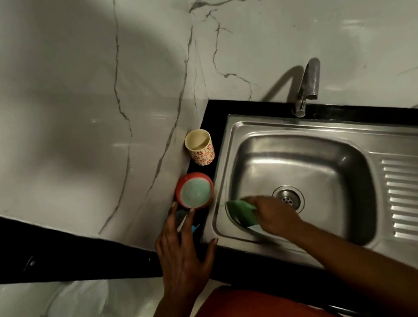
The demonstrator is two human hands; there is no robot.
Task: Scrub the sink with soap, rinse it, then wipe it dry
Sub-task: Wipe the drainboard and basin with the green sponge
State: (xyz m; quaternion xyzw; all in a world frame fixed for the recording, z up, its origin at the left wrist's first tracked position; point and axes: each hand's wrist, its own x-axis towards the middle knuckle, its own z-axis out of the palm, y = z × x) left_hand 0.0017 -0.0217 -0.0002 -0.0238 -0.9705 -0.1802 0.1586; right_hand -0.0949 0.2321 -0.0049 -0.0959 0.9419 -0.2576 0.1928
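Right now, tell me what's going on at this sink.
A person is scrubbing the steel sink. The right hand holds a green scrub pad against the basin's left side, just beside the drain. The left hand rests with fingers spread on the black counter, next to a red tub with pale green contents, likely the soap. No water shows coming from the tap, so rinsing and drying seem not yet begun.

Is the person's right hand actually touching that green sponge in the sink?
Touching. The head view shows the right hand gripping the green sponge inside the sink, with no gap between them.
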